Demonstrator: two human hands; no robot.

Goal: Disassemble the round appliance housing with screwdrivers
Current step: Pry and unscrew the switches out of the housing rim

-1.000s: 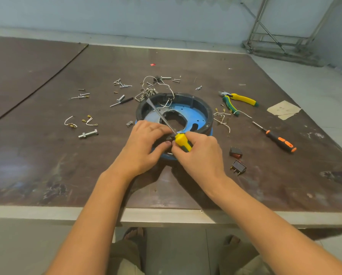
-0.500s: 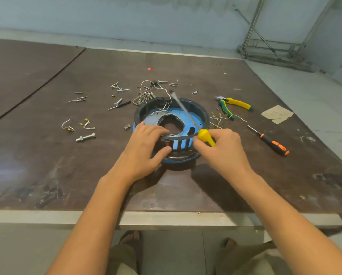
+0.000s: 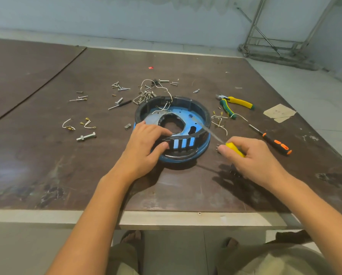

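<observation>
The round housing (image 3: 197, 108), a black ring on a blue base with a hole in the middle, lies on the brown table (image 3: 186, 185). My left hand (image 3: 146, 143) grips its near rim, thumb on the outer wall, fingers over the top edge. My right hand (image 3: 251, 157) is to the right of the housing and holds a yellow-handled screwdriver (image 3: 234, 148). Its blurred shaft points up and left over the housing's right rim. Small black parts lie half hidden under my right hand.
An orange-and-black screwdriver (image 3: 275, 142) and yellow-green pliers (image 3: 235, 105) lie to the right. Loose screws and wires (image 3: 146, 92) are scattered behind the housing; wire clips and a bolt (image 3: 86, 136) lie on the left. A paper scrap (image 3: 279, 113) sits at far right.
My right hand has drawn the yellow screwdriver out of the housing and moved it right, off the rim. My left hand has stayed on the near rim.
</observation>
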